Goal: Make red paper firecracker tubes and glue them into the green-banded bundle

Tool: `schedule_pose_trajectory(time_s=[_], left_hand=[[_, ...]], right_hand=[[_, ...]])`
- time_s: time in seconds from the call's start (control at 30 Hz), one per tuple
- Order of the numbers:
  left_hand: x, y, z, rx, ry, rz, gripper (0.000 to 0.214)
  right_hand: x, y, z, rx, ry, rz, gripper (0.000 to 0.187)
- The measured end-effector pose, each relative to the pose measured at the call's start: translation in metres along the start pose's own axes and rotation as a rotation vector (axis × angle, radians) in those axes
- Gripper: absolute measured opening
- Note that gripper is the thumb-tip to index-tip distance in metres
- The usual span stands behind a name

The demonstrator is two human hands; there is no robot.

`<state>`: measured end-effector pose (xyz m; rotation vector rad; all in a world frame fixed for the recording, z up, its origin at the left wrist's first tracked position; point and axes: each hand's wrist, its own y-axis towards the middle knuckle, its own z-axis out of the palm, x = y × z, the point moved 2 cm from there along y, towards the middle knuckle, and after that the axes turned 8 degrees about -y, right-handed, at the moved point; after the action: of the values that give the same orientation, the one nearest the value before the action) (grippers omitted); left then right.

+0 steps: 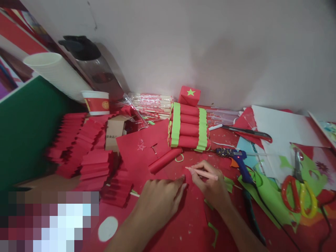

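Observation:
My right hand (210, 183) is closed in a writing grip on a pale pink pencil (202, 172), its tip touching a small piece of red paper (187, 178) on the red table. My left hand (160, 201) lies flat beside it with fingers stretched out, fingertips pressing the same paper just left of the pencil tip. A loose red paper roll (165, 160) and a red sheet with a drawn star (141, 147) lie just beyond my hands.
A bundle of red rolls with green bands (187, 127), topped by a red star box (189, 94), stands behind. Folded red paper stacks (89, 154) fill the left. A blue glue gun (236, 157), red-yellow scissors (298, 189), green scraps (270, 196) and a utility knife (246, 132) lie right.

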<state>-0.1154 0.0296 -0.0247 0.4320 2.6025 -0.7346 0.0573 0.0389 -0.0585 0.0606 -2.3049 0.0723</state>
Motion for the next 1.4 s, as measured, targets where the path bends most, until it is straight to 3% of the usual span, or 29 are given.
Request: schedule_pose_trajectory(time_s=[0.53,1.07,1.4], left_hand=[[0.0002,0.0,-0.0007,-0.01,0.012,0.004,0.043],[-0.0002,-0.001,-0.0023,-0.017,-0.003,-0.01,0.042],[-0.0004,-0.0021,-0.0036,-0.032,-0.024,0.0,0.043]], right_hand=[[-0.0005,0.0008,0.0012,0.025,-0.042,-0.019,0.012],[-0.0049,-0.0006,0.0007,-0.024,-0.004,0.081,0.012],[-0.0043,-0.0002,0.0011,-0.025,0.007,0.072,0.014]])
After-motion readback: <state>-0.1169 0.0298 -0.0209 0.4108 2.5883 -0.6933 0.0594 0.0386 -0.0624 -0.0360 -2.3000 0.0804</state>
